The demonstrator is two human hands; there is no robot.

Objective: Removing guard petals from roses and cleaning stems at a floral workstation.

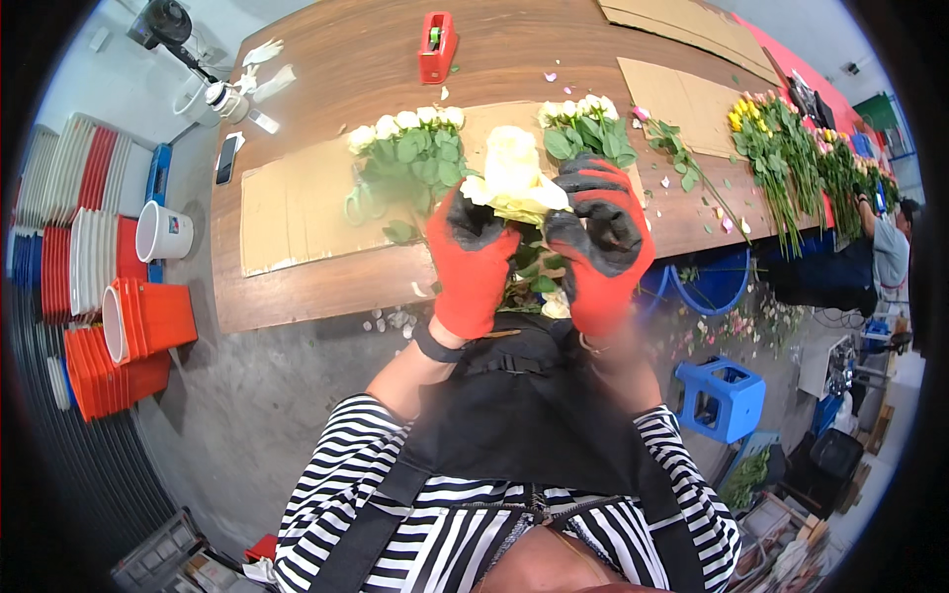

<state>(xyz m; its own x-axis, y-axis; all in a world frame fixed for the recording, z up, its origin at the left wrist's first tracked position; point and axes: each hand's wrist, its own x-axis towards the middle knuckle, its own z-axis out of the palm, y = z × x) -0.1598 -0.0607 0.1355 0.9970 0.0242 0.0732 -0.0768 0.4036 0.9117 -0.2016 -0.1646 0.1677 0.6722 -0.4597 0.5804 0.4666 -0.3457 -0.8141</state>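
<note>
Both hands wear red work gloves with black-coated palms and fingers. A large cream-white rose is held up between them, above the table's near edge. My left hand grips the bloom from its left side, low at the outer petals. On the other side, my right hand pinches an outer petal with thumb and finger. Leaves show below the bloom, between the wrists. Behind the hands, one bunch of white roses lies to the left and another bunch of white roses to the right, on cardboard.
The wooden table holds a red tape dispenser, green-handled scissors, a phone and white gloves. A single pink rose and yellow roses lie rightward. A blue stool stands right; another person works beyond.
</note>
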